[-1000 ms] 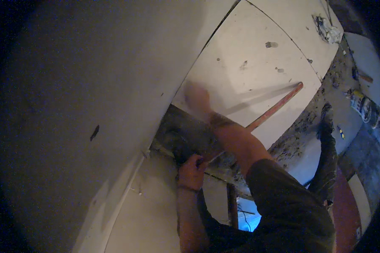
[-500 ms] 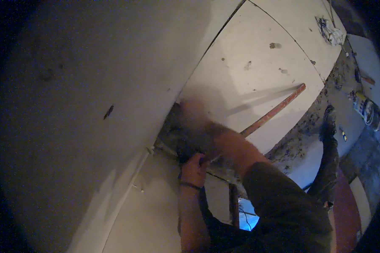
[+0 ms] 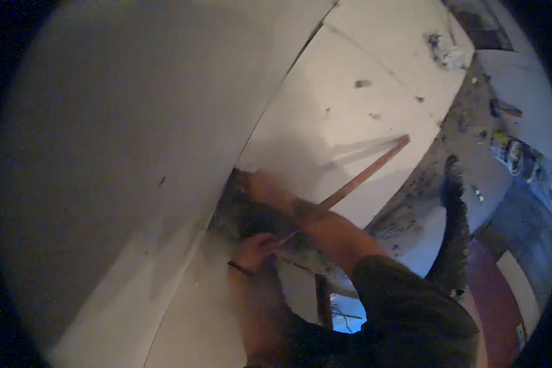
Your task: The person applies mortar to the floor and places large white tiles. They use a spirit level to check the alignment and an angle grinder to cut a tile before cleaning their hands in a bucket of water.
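A long, thin reddish bar slants down across the pale panel, its shadow beside it. Its lower end meets my left hand, whose fingers are curled round it; a dark band circles that wrist. My right arm crosses over the bar. At the upper edge of a dark gap between the pale boards is my right hand, smeared by motion. Its fingers are too blurred to show whether they hold anything.
A large pale board fills the left side. Crumpled whitish material lies on the far panel. Rubble-strewn ground runs along the right, with a yellow-and-white container farther off. Dark spots mark the panel.
The whole view has shifted, so the panel, bar and both hands appear farther left and mostly lower. My right hand stays by the gap's upper edge; my left hand stays at the bar's lower end.
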The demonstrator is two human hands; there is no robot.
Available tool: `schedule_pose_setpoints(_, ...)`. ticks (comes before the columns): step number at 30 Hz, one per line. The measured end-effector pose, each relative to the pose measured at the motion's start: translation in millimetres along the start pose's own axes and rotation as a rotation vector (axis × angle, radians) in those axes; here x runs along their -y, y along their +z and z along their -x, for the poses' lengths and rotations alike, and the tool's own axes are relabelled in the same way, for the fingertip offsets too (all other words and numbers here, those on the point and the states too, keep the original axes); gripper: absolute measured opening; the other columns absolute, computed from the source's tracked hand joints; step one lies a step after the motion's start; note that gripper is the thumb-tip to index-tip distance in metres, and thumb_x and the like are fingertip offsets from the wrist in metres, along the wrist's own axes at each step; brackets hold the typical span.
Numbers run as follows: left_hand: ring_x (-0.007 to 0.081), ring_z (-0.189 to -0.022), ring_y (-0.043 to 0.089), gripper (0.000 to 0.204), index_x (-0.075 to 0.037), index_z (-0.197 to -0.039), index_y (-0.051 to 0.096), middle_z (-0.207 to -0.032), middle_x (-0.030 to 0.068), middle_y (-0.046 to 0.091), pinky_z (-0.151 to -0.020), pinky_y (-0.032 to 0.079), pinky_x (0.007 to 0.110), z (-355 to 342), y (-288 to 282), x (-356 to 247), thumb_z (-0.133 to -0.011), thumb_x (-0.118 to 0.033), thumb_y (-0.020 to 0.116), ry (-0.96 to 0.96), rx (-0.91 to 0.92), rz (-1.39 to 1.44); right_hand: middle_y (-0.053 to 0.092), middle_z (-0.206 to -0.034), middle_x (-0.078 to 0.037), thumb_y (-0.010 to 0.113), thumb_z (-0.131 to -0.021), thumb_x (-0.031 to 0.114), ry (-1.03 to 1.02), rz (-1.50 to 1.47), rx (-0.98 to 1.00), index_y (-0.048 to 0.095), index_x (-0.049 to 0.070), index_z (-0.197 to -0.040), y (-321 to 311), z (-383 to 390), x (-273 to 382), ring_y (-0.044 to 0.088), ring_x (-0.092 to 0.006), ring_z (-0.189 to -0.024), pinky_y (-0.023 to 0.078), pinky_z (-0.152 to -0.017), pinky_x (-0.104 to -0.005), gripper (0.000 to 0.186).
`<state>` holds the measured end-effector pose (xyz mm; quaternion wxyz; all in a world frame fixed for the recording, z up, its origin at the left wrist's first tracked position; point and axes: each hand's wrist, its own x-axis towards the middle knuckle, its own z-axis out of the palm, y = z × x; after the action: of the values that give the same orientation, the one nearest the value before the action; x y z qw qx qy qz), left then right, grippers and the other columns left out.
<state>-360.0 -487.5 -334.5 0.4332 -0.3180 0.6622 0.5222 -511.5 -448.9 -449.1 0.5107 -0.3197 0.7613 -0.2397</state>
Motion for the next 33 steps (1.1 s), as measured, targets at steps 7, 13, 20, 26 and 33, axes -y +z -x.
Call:
schedule_pose_setpoints(7, 0.0118, -0.085, 0.057, 0.030, -0.004, -0.110, 0.059, -0.097, 0.0021, 0.061, -0.076, 0.049, 0.030, 48, 35, -1, -0.086, -0.022, 0.059, 0.010, 0.114, 0.528, 0.062, -0.091, -0.010, 0.057, -0.089, 0.017, -0.017, -0.375, -0.627, 0.060, 0.004, -0.103, -208, 228, -107, 0.060, -0.0171, -0.083, 0.048, -0.072, -0.0288, 0.019)
schedule_pose_setpoints(13, 0.0182, -0.084, 0.058, 0.033, -0.001, -0.112, 0.055, -0.098, 0.0080, 0.060, -0.080, 0.050, 0.031, -28, 85, -137, -0.084, -0.016, 0.063, 0.307, -0.121, -0.116, 0.062, -0.076, -0.004, 0.056, -0.090, 0.012, 0.419, -0.269, -0.921, 0.053, 0.001, -0.095, -272, 394, -242, 0.059, -0.0133, -0.069, 0.047, -0.064, -0.0267, 0.013)
schedule_pose_setpoints(20, 0.0161, -0.078, 0.055, 0.034, -0.005, -0.117, 0.050, -0.097, 0.0021, 0.056, -0.079, 0.050, 0.033, -302, 169, -279, -0.091, -0.027, 0.055, 0.570, -0.035, 0.996, 0.058, -0.082, -0.003, 0.056, -0.090, 0.012, 0.395, -0.743, -0.812, 0.053, 0.005, -0.099, -207, 428, -312, 0.058, -0.0133, -0.073, 0.048, -0.063, -0.0289, 0.012)
schedule_pose_setpoints(26, 0.0144, -0.079, 0.056, 0.032, -0.009, -0.115, 0.047, -0.092, -0.0006, 0.055, -0.076, 0.051, 0.032, -369, 220, -451, -0.091, -0.027, 0.056, 0.470, -0.053, 0.994, 0.062, -0.083, -0.004, 0.058, -0.089, 0.010, 0.398, -0.602, -0.764, 0.053, 0.007, -0.101, -233, 432, -336, 0.059, -0.0121, -0.075, 0.048, -0.065, -0.0273, 0.013)
schedule_pose_setpoints(33, 0.0187, -0.092, 0.055, 0.027, -0.014, -0.117, 0.048, -0.100, 0.0019, 0.055, -0.086, 0.048, 0.042, -442, 257, -487, -0.095, -0.029, 0.046, 0.614, 0.134, 1.248, 0.063, -0.088, -0.006, 0.059, -0.088, 0.009, 0.341, -0.665, -0.890, 0.055, 0.006, -0.100, -295, 457, -332, 0.061, -0.0145, -0.079, 0.049, -0.071, -0.0273, 0.013)
